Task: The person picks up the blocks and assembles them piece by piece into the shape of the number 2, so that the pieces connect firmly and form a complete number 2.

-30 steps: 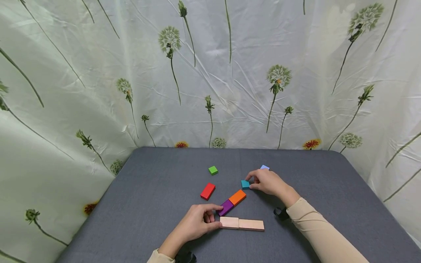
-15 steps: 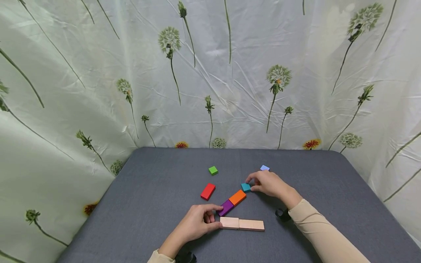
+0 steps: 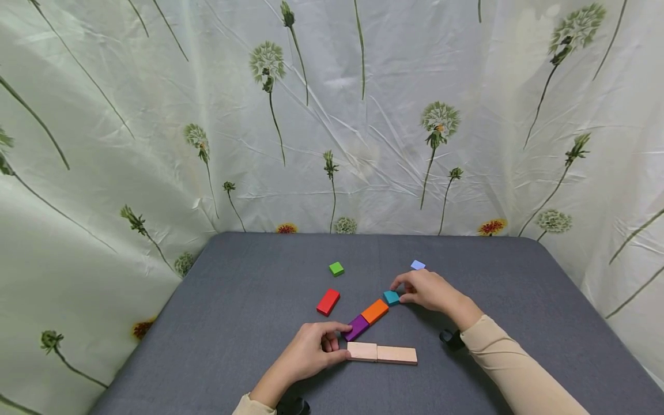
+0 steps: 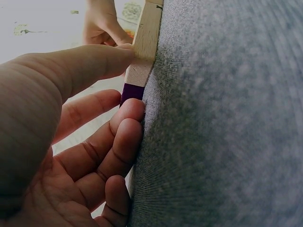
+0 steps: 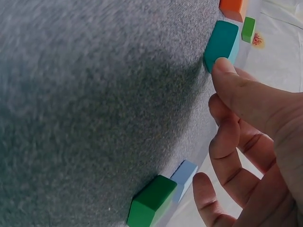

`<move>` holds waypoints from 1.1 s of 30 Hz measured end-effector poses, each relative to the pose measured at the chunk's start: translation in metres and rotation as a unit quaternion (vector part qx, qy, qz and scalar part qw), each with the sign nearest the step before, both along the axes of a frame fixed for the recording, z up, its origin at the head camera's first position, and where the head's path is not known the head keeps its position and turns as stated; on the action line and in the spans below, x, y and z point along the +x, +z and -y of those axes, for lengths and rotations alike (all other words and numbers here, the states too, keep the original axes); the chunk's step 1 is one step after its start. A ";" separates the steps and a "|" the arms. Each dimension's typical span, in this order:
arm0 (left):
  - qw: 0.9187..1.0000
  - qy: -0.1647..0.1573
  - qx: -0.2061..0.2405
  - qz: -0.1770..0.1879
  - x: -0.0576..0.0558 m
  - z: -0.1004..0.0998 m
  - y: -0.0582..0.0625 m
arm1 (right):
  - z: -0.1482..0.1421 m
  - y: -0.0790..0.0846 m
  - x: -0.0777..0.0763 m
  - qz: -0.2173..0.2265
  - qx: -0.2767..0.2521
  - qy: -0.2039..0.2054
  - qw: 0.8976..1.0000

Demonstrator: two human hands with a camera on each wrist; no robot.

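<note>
I see the left hand [image 3: 307, 351], lower fingers curled, thumb against a pale block [image 3: 362, 351], forefinger touching the purple block [image 3: 357, 327], tips apart. Farther out, the right hand [image 3: 432, 290] slants inward, thumb and forefinger pinching the teal block [image 3: 391, 297] just beyond the orange block [image 3: 375, 312].

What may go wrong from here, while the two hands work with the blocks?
The right hand pinches the teal block close to the orange block, so a bump might push the orange block askew. The left hand touches the purple block and a pale block; if it slips, either may shift.
</note>
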State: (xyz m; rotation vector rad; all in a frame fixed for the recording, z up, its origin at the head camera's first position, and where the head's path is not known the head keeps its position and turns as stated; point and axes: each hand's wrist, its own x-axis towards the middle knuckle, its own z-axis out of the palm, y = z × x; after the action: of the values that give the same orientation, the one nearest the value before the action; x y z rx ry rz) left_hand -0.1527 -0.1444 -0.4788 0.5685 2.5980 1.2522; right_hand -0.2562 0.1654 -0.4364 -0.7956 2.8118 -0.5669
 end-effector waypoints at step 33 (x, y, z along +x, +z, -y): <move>1.000 0.002 -0.004 -0.002 0.001 0.000 0.001 | 0.001 -0.003 0.005 -0.044 0.012 -0.027 0.999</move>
State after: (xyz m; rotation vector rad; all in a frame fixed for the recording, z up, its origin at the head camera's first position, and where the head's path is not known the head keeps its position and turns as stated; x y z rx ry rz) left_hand -0.1520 -0.1439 -0.4773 0.5650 2.6076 1.2417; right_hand -0.2517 0.1639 -0.4393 -0.7609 2.9214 -0.5167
